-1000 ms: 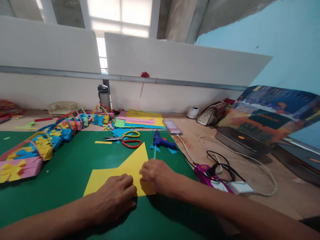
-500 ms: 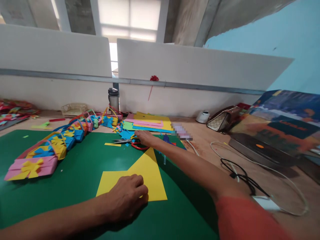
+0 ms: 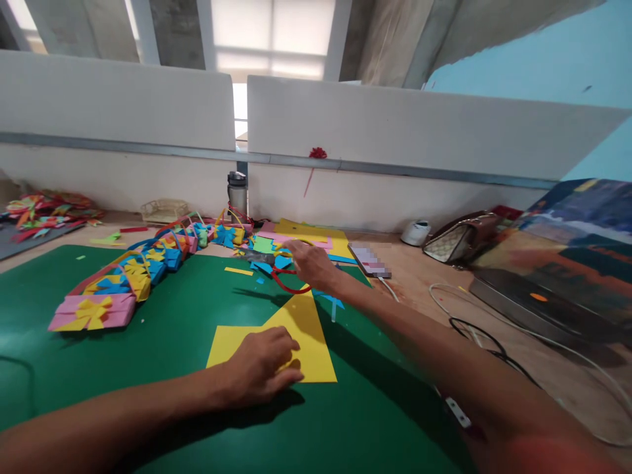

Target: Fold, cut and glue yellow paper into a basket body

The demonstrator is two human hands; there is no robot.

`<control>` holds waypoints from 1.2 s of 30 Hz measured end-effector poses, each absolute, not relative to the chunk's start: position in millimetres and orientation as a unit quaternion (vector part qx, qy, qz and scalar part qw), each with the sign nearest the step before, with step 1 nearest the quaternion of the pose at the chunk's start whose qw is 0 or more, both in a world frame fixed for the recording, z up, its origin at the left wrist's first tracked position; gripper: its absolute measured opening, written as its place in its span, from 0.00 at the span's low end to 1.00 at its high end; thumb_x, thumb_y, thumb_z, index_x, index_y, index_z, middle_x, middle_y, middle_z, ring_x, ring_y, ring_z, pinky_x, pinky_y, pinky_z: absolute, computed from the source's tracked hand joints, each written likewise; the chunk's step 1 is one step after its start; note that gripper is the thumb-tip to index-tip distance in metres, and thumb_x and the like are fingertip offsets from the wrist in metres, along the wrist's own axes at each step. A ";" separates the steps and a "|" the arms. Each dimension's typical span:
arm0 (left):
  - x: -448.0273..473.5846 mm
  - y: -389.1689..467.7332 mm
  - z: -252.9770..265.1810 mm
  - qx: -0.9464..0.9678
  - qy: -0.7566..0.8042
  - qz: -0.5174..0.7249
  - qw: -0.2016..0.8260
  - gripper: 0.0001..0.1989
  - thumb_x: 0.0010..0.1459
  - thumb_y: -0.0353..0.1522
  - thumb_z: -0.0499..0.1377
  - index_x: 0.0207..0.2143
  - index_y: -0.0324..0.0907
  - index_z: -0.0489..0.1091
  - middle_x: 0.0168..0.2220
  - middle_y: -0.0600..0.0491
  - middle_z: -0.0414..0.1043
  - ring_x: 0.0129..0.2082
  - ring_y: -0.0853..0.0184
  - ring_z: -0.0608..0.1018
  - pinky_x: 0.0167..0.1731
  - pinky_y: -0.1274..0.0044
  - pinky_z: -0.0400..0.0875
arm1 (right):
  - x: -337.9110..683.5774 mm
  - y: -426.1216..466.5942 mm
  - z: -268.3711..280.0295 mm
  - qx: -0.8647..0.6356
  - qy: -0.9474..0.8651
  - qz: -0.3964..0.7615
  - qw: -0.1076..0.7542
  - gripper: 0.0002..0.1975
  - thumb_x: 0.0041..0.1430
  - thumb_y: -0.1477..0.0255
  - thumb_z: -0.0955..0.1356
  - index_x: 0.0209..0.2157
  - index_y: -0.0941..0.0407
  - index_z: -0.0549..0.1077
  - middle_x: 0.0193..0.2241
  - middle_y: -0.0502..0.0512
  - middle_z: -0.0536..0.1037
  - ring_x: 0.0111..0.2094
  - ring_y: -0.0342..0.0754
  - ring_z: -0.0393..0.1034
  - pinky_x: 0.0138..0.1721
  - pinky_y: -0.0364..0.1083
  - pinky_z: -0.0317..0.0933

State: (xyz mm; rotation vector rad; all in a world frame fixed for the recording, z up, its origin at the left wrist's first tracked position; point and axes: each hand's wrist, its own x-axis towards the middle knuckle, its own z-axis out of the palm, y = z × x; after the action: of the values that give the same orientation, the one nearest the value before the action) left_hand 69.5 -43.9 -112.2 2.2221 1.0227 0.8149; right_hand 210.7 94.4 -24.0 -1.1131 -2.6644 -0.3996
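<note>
The left hand (image 3: 264,359) lies flat on the yellow paper (image 3: 301,329), fingers spread and pressing down near its lower edge, so the sheet stays pinned to the green mat (image 3: 162,329). It grips nothing; the palm and fingertips only weigh the paper down. The sheet's folded point rises away from this hand, toward the other one.

The right hand (image 3: 311,263) is stretched out past that point, fingers closed round the scissors (image 3: 284,273). The red handle loop hangs below the fingers and the blades stick out to the hand's left, lifted clear of the mat, judging by the shadow under them. The grip looks narrow, taken at the handles, so the tool can be carried blades away from the body.

Just beyond the right hand lies a stack of coloured sheets (image 3: 306,236), with blue scraps (image 3: 266,266) scattered beside it. To the right of that hand sits a phone (image 3: 370,260), its cable trailing back along the arm. Well to the left of both hands a row of paper baskets (image 3: 128,280) runs along the mat's edge, kept out of the working space. A bottle (image 3: 237,191) stands against the partition behind them.
</note>
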 end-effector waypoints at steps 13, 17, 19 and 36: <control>88.7 -52.3 -79.8 0.630 0.402 0.438 0.499 0.23 0.57 0.51 0.51 0.30 0.38 0.64 0.23 0.53 0.68 0.22 0.69 0.73 0.20 0.81 0.63 | 261.1 -20.2 -37.4 -0.310 -0.865 -0.169 0.357 0.18 0.57 0.84 0.57 0.49 0.59 0.61 0.39 0.60 0.74 0.43 0.51 0.70 0.37 0.46 0.66; 93.0 -59.1 -68.0 0.650 0.378 0.446 0.486 0.22 0.58 0.48 0.51 0.25 0.38 0.64 0.20 0.55 0.66 0.20 0.72 0.69 0.22 0.79 0.63 | 267.0 -22.1 -38.4 -0.329 -0.861 -0.198 0.334 0.20 0.60 0.84 0.54 0.52 0.60 0.60 0.38 0.60 0.74 0.40 0.50 0.70 0.31 0.44 0.66; 93.6 -59.8 -59.4 0.656 0.373 0.444 0.483 0.21 0.57 0.47 0.52 0.25 0.39 0.63 0.20 0.55 0.65 0.19 0.73 0.67 0.21 0.79 0.62 | 269.1 -21.9 -36.7 -0.347 -0.863 -0.212 0.299 0.21 0.61 0.83 0.55 0.55 0.60 0.59 0.37 0.60 0.74 0.38 0.50 0.70 0.28 0.43 0.64; 94.4 -72.5 -44.1 0.596 0.315 0.344 0.654 0.23 0.57 0.48 0.53 0.20 0.39 0.60 0.15 0.57 0.60 0.11 0.77 0.60 0.12 0.83 0.56 | 278.9 -6.1 -36.3 -0.362 -0.844 -0.311 0.246 0.19 0.66 0.78 0.54 0.52 0.58 0.68 0.37 0.62 0.72 0.40 0.53 0.63 0.39 0.49 0.61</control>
State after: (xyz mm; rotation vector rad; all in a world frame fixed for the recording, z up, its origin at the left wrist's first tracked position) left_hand 94.4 -72.5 -44.1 1.3520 0.7153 0.7804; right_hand 278.9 -6.1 -36.3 -0.9866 -2.3021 -0.8488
